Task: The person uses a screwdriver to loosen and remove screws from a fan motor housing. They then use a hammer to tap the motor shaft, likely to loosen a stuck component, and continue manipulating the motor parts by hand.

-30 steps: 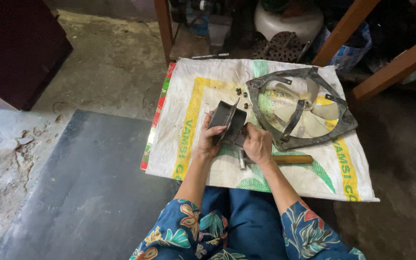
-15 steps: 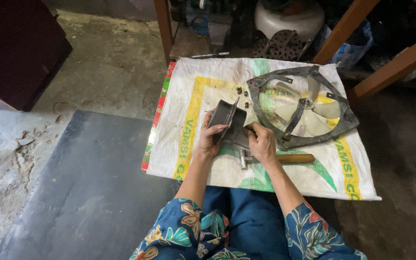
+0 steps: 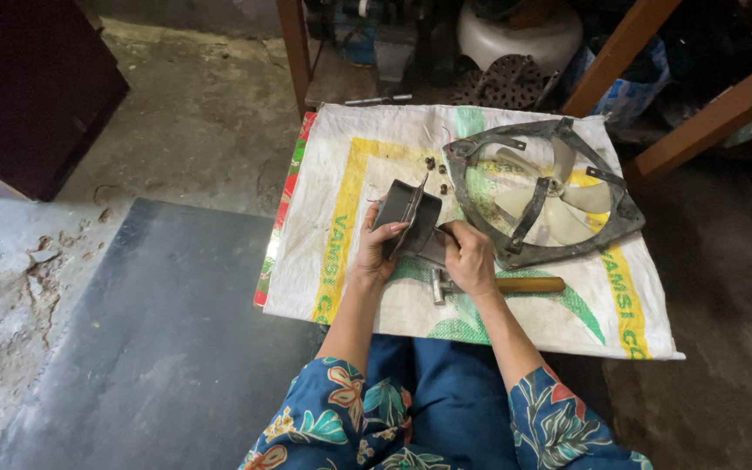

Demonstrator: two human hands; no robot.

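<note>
Two hands gripped one dark metal housing (image 3: 406,218) on the woven sack (image 3: 350,174): left hand (image 3: 378,252) clamped on its near edge, right hand (image 3: 467,257) closed against its side, just left of the fan frame (image 3: 541,191). A hammer (image 3: 515,285) lay beside the housing.

Both forearms reach forward from floral sleeves; the left hand (image 3: 376,252) curls with fingers gripping, the right hand (image 3: 470,259) is closed just beside it, knuckles up.
</note>
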